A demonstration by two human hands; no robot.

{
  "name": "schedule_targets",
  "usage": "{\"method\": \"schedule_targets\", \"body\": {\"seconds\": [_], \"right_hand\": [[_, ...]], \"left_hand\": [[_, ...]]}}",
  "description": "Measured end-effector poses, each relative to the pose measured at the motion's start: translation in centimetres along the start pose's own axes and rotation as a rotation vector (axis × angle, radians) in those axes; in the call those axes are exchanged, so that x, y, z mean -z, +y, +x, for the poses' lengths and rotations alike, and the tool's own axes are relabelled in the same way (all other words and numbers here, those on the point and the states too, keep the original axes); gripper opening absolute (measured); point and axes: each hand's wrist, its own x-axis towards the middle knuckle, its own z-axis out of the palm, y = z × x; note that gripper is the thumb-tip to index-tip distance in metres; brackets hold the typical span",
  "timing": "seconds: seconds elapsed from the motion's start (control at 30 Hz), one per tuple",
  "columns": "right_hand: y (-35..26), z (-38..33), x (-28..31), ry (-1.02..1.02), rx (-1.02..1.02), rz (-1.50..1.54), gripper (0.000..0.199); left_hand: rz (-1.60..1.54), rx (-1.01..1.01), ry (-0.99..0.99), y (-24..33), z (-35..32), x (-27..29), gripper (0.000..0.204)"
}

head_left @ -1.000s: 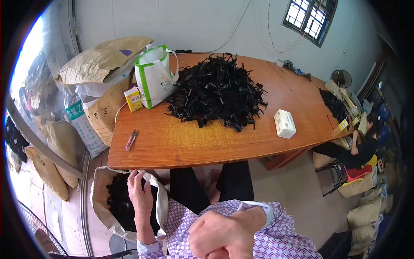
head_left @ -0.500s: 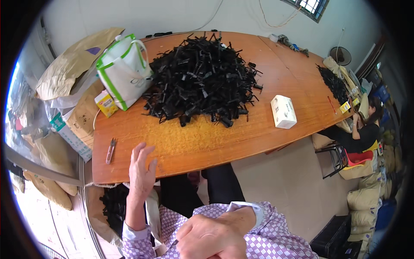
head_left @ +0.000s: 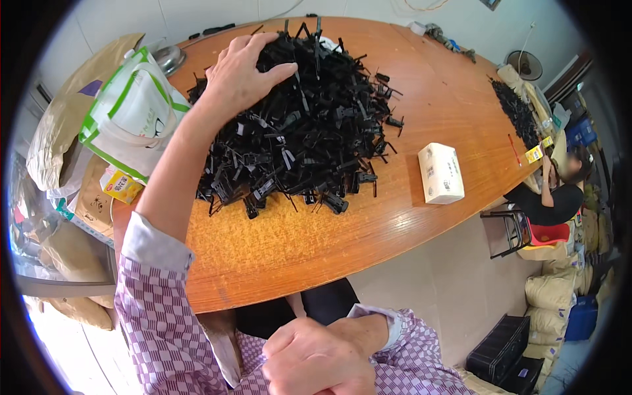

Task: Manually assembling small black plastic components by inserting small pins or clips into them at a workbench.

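One big heap of black plastic parts [head_left: 309, 131] lies on the one desk [head_left: 401, 230]; its pieces are too many and too tangled to count. I take this heap as the landmark.

Two hands of the person are in view. The left hand [head_left: 240, 79] is at the far left part of the heap, over its edge; its fingers are spread and the thumb stands well apart from them. Whether it pinches any single part, I cannot tell. The right hand [head_left: 319, 359] is nearer to the body than the heap, in front of the shirt [head_left: 158, 316]; it is curled, back side up, and its fingertips are hidden, so I cannot tell if it is closed on something.

To the left of the heap there is one white bag with green edges [head_left: 141, 108], and on the near side of this bag one yellow carton [head_left: 122, 187]. To the right of the heap, apart from it, stands one white paper pack [head_left: 441, 173]. On the near side of the heap the desk shows one yellowish patch [head_left: 257, 243]. Far to the right of the heap are one smaller black pile [head_left: 515, 115], a second yellow carton [head_left: 534, 153], one thin red stick [head_left: 513, 150] and one seated co-worker [head_left: 553, 201].
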Motion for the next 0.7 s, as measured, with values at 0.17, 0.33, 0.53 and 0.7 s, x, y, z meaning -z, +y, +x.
{"method": "schedule_targets", "body": {"seconds": [0.17,0.33,0.53,0.7], "right_hand": [[2.3,-4.9,5.9,-0.036,-0.251,-0.385,0.01],[7.4,-9.0,13.1,0.358,-0.677,-0.96,0.044],[8.9,-9.0,14.4,0.349,-0.735,-0.893,0.043],[9.5,-8.8,14.8,0.292,-0.729,-1.003,0.042]], "left_hand": [[0.121,-0.068,-0.245,0.4,-1.7,-1.6,0.057],[0.017,-0.073,-0.04,2.5,-6.4,-0.7,0.048],[-0.056,0.052,0.09,2.4,-12.1,0.8,0.048],[-0.156,0.112,0.272,2.0,-17.7,-0.7,0.052]]}}
